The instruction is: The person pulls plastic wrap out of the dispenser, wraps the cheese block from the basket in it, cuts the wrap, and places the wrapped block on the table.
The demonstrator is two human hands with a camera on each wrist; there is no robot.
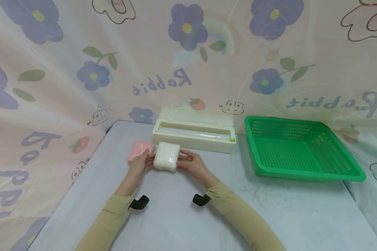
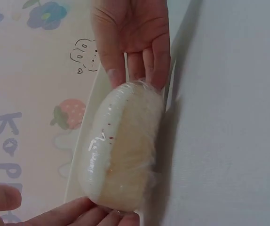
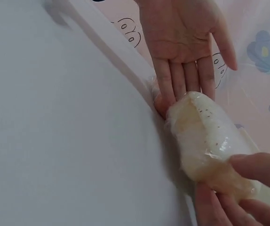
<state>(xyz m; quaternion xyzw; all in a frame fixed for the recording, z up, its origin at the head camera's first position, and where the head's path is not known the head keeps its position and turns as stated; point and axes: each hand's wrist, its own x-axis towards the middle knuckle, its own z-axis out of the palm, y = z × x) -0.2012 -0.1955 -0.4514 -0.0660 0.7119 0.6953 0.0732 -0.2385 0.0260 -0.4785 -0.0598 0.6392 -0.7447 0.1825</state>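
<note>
A square, white-topped piece of bread [image 1: 167, 156] in clear film lies between both hands. Red specks dot its top, and its sides are tan in the left wrist view. My left hand [image 1: 139, 168] has straight fingers against its left end, thumb apart from it. At the opposite end, my right hand [image 1: 197, 167] pinches the bread, thumb above and fingers below in the right wrist view. A similarly shaped pink piece [image 1: 141, 149] lies just behind my left hand, partly covered by it. Right behind the bread stands a cream cling film dispenser [image 1: 194, 138], lid raised, roll inside.
A green plastic basket [image 1: 257, 164] with perforated walls stands at the right of the white-covered table [image 1: 169, 216]. A printed curtain [image 1: 226, 76] hangs behind and along the left side. The dispenser has a small green cutter [image 1: 232, 139] at its right end.
</note>
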